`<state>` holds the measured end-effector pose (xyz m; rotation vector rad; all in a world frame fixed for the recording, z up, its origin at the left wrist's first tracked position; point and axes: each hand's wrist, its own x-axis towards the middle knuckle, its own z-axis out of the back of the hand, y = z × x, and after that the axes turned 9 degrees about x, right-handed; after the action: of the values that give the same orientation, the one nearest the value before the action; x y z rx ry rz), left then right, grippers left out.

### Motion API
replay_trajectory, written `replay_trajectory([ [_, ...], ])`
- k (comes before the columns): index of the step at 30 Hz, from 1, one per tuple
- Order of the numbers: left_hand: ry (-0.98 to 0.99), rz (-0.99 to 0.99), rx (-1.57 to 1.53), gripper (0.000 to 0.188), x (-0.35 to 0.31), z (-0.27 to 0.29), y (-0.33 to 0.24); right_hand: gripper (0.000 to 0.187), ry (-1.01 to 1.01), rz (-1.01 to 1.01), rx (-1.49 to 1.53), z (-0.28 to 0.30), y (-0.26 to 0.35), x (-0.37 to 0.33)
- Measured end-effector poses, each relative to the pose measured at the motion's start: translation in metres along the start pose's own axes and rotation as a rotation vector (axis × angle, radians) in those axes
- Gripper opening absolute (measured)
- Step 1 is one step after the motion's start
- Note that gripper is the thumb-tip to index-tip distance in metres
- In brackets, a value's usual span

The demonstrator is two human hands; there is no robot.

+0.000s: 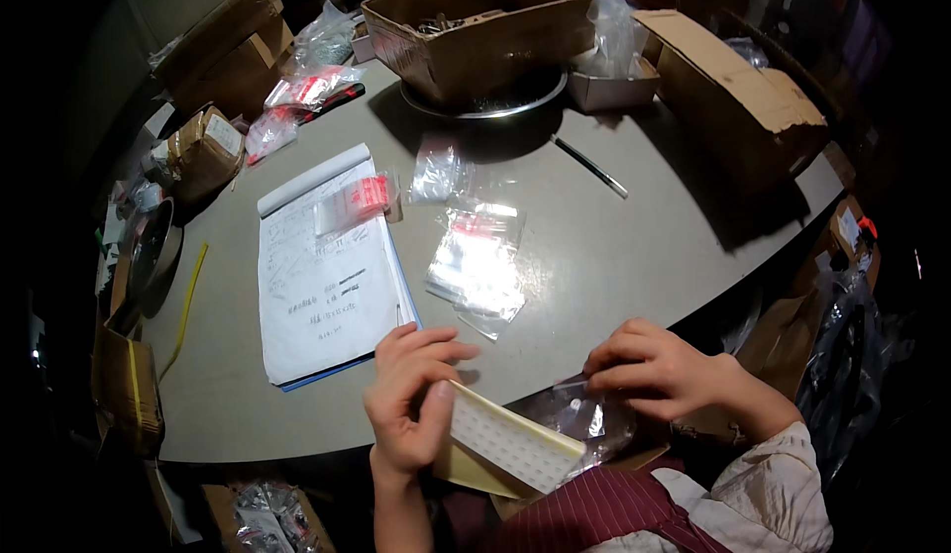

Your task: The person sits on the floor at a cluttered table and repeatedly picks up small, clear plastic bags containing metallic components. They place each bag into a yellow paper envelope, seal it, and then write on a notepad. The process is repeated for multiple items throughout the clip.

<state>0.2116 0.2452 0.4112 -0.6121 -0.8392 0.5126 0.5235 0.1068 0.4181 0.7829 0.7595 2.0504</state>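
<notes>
My left hand (408, 400) grips the upper left end of a sheet of small white dots on pale yellow backing (515, 442), thumb against its edge, other fingers loosely bent. The sheet slants down to the right, over my lap. Across from it, my right hand (656, 370) pinches the top of a clear plastic bag (592, 416); the bag hangs beside the sheet's right end. What lies inside the bag is too unclear to name. Beyond my hands, a stack of clear zip bags (475, 264) lies on the grey table (584, 256).
A notepad (322, 305) with handwriting lies left of the bags, a small red-marked bag pack (355, 204) on it. A pen (589, 167) lies farther back. A large cardboard box (485, 43) stands on a round metal tray (485, 112); another box (733, 98) is at right.
</notes>
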Motion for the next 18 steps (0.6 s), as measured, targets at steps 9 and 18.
replay_trajectory([
  [9,-0.263,0.297,-0.15,0.016,-0.01,-0.033,-0.004,0.061,-0.2,-0.138,0.198,-0.009,0.015,0.032],
  [18,-0.037,0.527,-0.543,0.036,0.001,-0.034,-0.014,0.048,-0.286,-0.38,0.614,-0.013,-0.025,0.053],
])
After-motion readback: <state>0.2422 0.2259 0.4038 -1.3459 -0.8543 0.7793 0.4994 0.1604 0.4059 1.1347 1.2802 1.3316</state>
